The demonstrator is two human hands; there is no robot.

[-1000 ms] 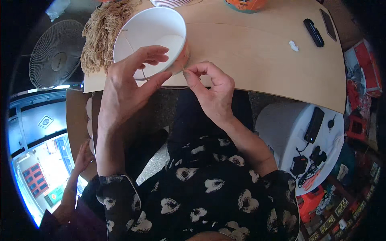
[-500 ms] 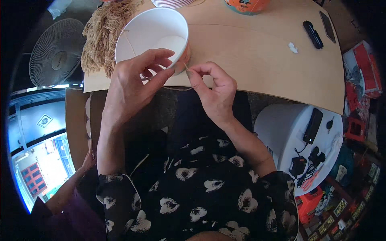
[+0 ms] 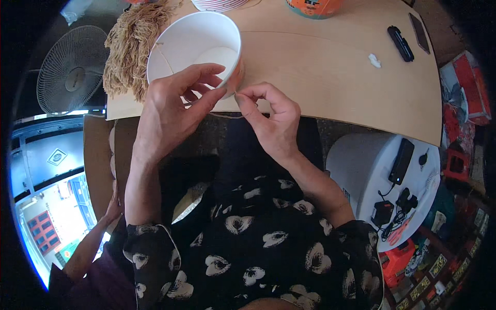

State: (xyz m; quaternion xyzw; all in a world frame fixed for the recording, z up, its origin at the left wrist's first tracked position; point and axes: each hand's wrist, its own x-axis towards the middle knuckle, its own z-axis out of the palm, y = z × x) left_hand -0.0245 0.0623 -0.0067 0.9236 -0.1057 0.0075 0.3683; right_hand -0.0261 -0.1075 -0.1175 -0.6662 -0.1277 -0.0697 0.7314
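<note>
A paper bucket (image 3: 191, 44), white inside with orange on its outer wall, stands tilted at the table's near edge. A thin tan string (image 3: 165, 58) shows against its left inner wall. My left hand (image 3: 175, 103) is closed around the near right rim, fingers inside and thumb outside. Just right of the bucket, my right hand (image 3: 274, 116) pinches a thin end of string between thumb and forefinger, close to my left thumb. More string hangs below the table edge between my hands.
A bundle of tan strings (image 3: 132, 51) lies left of the bucket. On the wooden table (image 3: 320, 77) are stacked paper buckets (image 3: 219, 4), an orange bucket (image 3: 314, 7), a white scrap (image 3: 374, 61), a black case (image 3: 401, 44) and a phone (image 3: 419, 33). Another person's arm (image 3: 98, 232) is at lower left.
My right hand has shifted slightly left, nearer my left thumb and the bucket, still pinching the string. My left hand has barely moved.
</note>
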